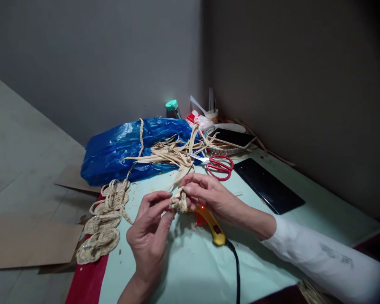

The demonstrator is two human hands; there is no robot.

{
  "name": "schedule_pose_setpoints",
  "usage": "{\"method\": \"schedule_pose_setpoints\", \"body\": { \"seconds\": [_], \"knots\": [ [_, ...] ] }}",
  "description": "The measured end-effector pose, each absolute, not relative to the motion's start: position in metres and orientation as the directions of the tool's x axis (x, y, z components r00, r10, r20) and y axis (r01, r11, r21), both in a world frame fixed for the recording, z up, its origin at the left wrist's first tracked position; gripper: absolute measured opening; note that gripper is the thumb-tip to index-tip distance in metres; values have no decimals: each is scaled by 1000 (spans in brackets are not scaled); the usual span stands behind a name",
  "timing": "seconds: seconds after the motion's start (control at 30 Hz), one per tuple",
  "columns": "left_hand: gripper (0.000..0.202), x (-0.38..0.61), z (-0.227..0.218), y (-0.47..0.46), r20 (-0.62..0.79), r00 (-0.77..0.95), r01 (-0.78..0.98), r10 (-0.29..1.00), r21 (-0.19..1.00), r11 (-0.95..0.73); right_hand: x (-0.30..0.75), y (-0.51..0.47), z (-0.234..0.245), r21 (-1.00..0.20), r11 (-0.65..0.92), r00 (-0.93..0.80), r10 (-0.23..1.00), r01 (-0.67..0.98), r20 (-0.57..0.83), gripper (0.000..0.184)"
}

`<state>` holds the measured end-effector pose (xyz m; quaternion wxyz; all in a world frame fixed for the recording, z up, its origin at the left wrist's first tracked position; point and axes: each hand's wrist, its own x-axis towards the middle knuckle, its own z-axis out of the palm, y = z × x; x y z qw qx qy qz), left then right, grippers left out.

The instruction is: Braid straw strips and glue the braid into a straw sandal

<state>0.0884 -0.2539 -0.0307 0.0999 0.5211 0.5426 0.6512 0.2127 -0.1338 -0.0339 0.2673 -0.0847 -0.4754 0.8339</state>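
1. Left grip (153, 230): thumb and fingers bent, their tips pinching the near-left side of a piece (179, 202) of pale, folded fibre.
2. Right grip (212, 194): fingertips closed on the same piece from the opposite side, the hand partly covering it.
3. Piece: held between the two sets of fingertips, above the pale green top of the desk (190, 270); its finer structure is too small to make out.
4. Glue gun (219, 236): yellow, just below the right grip, its front partly hidden; a red light glows on its body, and a black cord (237, 266) runs toward the near edge.
5. Scissors (220, 167): red-handled, beyond the right grip, blades pointing left across loose strips (167, 154).
6. Bag (114, 147): blue plastic, at the far left, beneath part of the strips.
7. Loops (98, 240): a row of coiled fibre along the desk's left side.
8. Tablet (269, 185): black, lying flat to the right of the scissors.
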Motion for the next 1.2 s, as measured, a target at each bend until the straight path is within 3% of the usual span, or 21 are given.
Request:
{"method": "schedule_pose_setpoints", "body": {
  "seconds": [0.27, 0.37, 0.53, 0.67, 0.77, 0.87, 0.97, 1.03, 1.13, 1.2],
  "knots": [
    [27, 88, -29, -253, 535, -462, 462, 707, 826, -324, 216, -146, -25, -892, -342, -883, 453, -295, 119, 22],
    [30, 85, -31, -255, 610, -365, 605, 704, 730, -319, 218, -145, -23, -905, -310, -891, 433, -292, 139, 25],
    [48, 83, -34, -258, 762, -143, 790, 631, 472, -391, 221, -145, -21, -950, -189, -910, 382, -247, 161, 26],
    [56, 77, -40, -259, 819, -112, 857, 563, 366, -362, 224, -148, -19, -982, 89, -886, 423, -166, 188, 22],
    [55, 70, -46, -258, 830, -124, 909, 544, 315, -274, 224, -150, -17, -923, 360, -813, 493, -134, 310, 17],
    [48, 67, -49, -257, 796, -123, 925, 593, 308, -221, 223, -154, -18, -861, 478, -756, 495, -174, 428, 19],
    [34, 71, -46, -257, 770, -184, 897, 611, 386, -217, 221, -158, -22, -818, 546, -726, 487, -181, 486, 22],
    [23, 77, -39, -255, 714, -319, 826, 623, 532, -186, 221, -159, -25, -771, 606, -696, 468, -195, 544, 16],
    [5, 81, -30, -252, 467, -580, 543, 668, 832, -111, 220, -160, -30, -631, 729, -638, 358, -266, 682, 14],
    [4, 80, -27, -249, 271, -654, 281, 706, 954, -106, 219, -161, -33, -525, 800, -626, 257, -289, 737, 16]
  ]
}}
